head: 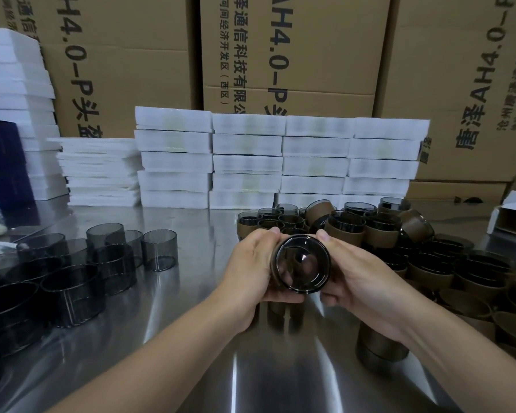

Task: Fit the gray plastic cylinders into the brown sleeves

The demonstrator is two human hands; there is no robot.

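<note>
Both hands hold one gray plastic cylinder [303, 263] above the steel table, its open end turned toward me. My left hand [253, 263] wraps its left side, where a brown sleeve [274, 263] shows around the cylinder's wall. My right hand [355, 275] grips the right side with the thumb on the rim. Bare gray cylinders [108, 251] stand in a group at the left. A pile of cylinders in brown sleeves [379, 231] fills the right side behind and beside my right hand.
The steel table [209, 338] reflects the light. Stacks of white foam trays [277, 162] line the back, with large cardboard boxes [295, 55] behind them. A small open white box [513, 219] sits at the far right. A dark blue box [3, 162] stands at the far left.
</note>
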